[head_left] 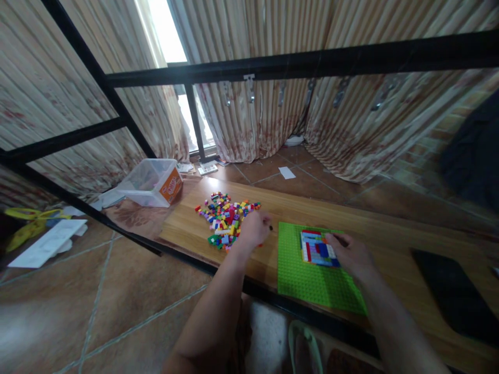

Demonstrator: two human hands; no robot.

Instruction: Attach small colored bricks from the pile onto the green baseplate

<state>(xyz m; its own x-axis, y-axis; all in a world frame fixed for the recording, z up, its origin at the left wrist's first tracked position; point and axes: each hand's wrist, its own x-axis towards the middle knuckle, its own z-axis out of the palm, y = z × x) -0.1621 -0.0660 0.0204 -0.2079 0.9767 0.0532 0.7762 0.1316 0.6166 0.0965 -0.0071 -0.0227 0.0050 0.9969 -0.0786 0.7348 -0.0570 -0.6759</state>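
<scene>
Head view showed us our left hand (254,228) pinching a small dark piece (271,227) at the three o'clock edge of the loose brick pile (229,223), which lay at ten o'clock from the green baseplate (307,285) on the desk (265,266). Our right hand (353,254) touched the brick panel (317,250), set towards the baseplate's twelve o'clock side; whether it gripped anything, we could not tell. At three o'clock lay a black slab (454,291).

Multicoloured brick panel (317,250) flat on green baseplate (307,285), loose brick pile (225,223) leftward
</scene>
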